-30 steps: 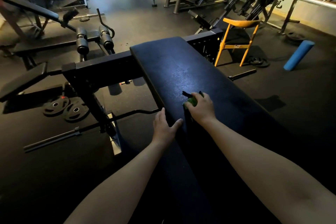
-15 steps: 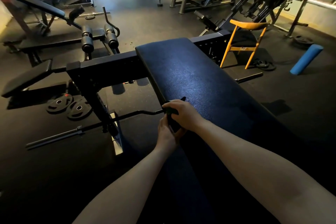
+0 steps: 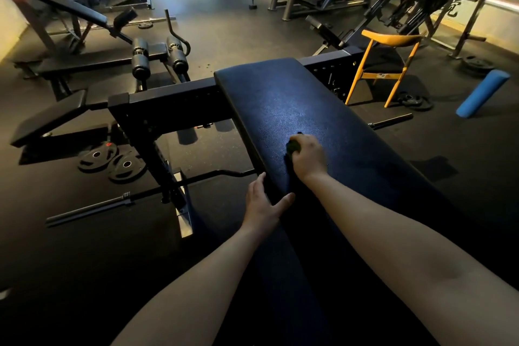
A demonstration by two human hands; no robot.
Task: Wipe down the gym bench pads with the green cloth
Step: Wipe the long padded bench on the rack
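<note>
A long dark blue bench pad [image 3: 283, 101] runs from the bottom of the head view up to the middle. My right hand [image 3: 307, 159] sits on the pad's middle with its fingers curled round a bunched green cloth [image 3: 292, 146]; only a small dark green part of the cloth shows at the fingertips. My left hand [image 3: 264, 203] rests on the pad's left edge, thumb on top of the pad and fingers straight down the side.
A black frame crossbar [image 3: 168, 109] meets the pad at the left. Weight plates [image 3: 112, 159] and a barbell [image 3: 92, 209] lie on the floor left of it. A yellow chair [image 3: 389, 64] and a blue foam roller [image 3: 481, 93] stand to the right. Other benches stand behind.
My right hand has slid the cloth from the pad's left edge, where it met my left hand, forward and right onto the middle of the pad. My left hand stays on the edge.
</note>
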